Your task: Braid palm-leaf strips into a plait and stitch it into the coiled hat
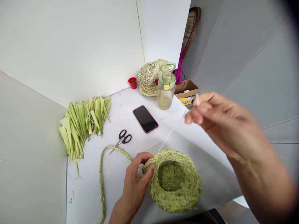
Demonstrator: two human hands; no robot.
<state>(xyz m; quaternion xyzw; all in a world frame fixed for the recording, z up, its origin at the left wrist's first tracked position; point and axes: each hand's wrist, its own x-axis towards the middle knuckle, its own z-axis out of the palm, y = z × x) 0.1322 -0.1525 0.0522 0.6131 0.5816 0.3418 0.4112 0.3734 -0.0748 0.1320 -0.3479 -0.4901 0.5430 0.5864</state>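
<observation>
A woven hat (191, 186) of green plaited husk lies with its hollow crown facing up near the table's front. My left hand (137, 177) pinches its left rim, where a long plaited braid (102, 180) joins and trails leftward over the table. Raised at the right, my right hand (221, 121) is closed, fingertips together on a thin whitish needle-like piece (197, 99), blurred by motion. A white thread (166, 140) rises from the hat's far rim towards the right hand; its upper end is too faint to follow.
Black-handled scissors (121, 140) and a phone (145, 119) lie beyond the hat. Dried husks (81, 121) are heaped at the left. Along the back stand a red cup (132, 83), coiled woven pieces (148, 74) and a bottle (165, 93). A cardboard box (187, 88) sits past the table's right edge.
</observation>
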